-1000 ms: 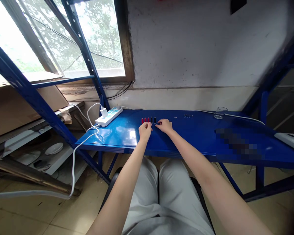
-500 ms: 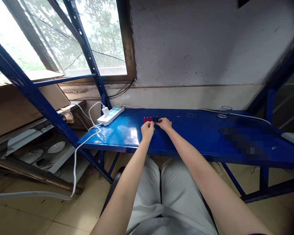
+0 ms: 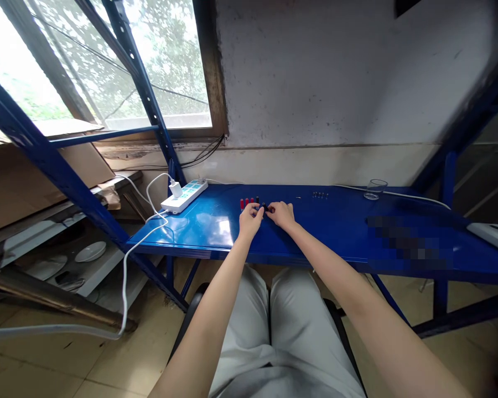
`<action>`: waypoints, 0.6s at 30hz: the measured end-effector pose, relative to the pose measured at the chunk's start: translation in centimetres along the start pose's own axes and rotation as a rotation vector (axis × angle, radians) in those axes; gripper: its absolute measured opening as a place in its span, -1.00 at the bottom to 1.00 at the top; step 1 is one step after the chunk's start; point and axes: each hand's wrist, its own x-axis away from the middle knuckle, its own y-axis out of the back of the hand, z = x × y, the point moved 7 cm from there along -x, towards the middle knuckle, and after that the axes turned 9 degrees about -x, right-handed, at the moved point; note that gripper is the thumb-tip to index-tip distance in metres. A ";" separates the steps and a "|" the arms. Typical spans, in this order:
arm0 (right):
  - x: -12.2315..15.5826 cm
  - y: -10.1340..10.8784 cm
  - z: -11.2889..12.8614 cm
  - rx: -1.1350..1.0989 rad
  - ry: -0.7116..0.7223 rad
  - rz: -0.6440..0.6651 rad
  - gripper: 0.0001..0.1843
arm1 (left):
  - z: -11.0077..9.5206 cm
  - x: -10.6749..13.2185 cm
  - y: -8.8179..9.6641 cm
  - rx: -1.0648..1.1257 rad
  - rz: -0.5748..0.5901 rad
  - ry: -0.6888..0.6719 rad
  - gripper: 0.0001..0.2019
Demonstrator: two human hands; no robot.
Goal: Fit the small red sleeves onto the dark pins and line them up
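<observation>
Over the blue table, my left hand (image 3: 250,219) is closed, its thumb and fingers pinched together. My right hand (image 3: 281,213) meets it fingertip to fingertip. A small black cylindrical piece (image 3: 264,207) shows between the two sets of fingertips, tilted and gripped from both sides; most of it is hidden. Just behind my left hand stand several small red cylindrical pieces (image 3: 247,203) in a row. Another black piece (image 3: 257,199) of similar size stands at the right end of that row. The exact kind of these pieces is too small to make out.
Small metal parts (image 3: 320,195) lie in a group to the right, near a single thin part (image 3: 298,197). A clear glass cup (image 3: 375,189) stands at the back right. A white power strip (image 3: 185,197) with a cable sits on the left of the blue table (image 3: 332,232).
The rightmost black piece has left its upright place in the row and is now tilted between my fingertips. My hands have come closer together. The view has shifted slightly.
</observation>
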 end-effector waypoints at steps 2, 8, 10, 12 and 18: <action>1.2 0.7 0.1 0.078 0.087 -0.003 -0.88 | -0.2 0.1 -0.2 -0.005 0.020 -0.026 -0.66; 3.6 2.2 -0.4 0.158 0.153 -0.097 -0.90 | -1.0 0.5 -1.1 -0.021 0.157 -0.081 -0.61; 3.7 2.5 -0.2 0.165 0.162 -0.123 -0.88 | -1.2 0.7 -1.4 -0.021 0.206 -0.108 -0.62; 3.8 2.8 0.3 0.167 0.188 -0.143 -0.87 | -1.2 0.7 -1.5 -0.016 0.220 -0.118 -0.65; 4.3 4.1 0.7 0.038 0.206 -0.239 -0.81 | -0.8 0.5 -1.2 0.049 0.182 -0.073 -0.74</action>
